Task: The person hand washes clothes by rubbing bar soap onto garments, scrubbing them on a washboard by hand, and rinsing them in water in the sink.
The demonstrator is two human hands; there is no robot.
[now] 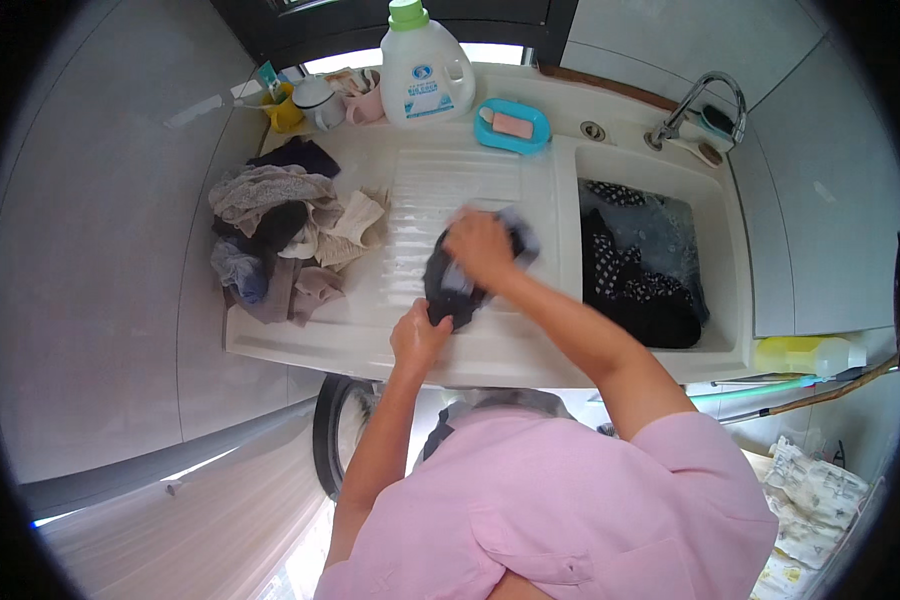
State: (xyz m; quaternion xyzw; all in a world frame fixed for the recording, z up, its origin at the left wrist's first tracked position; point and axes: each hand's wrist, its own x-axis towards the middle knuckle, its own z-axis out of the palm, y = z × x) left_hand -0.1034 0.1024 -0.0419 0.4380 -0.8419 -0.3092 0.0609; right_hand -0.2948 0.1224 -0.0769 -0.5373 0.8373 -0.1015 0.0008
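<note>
A dark garment lies bunched on the ribbed washboard of a white laundry sink. My left hand grips its near end, thumb on top. My right hand, blurred, is closed over the cloth's upper part, where a greyish piece shows beside it. To the left sits a heap of socks and small garments in black, beige, grey and blue. In the basin on the right, black polka-dot clothing soaks in cloudy water.
Along the back stand a yellow cup, a white lidded mug, a pink mug, a detergent bottle and a blue soap dish with pink soap. A chrome faucet and a brush are at the back right.
</note>
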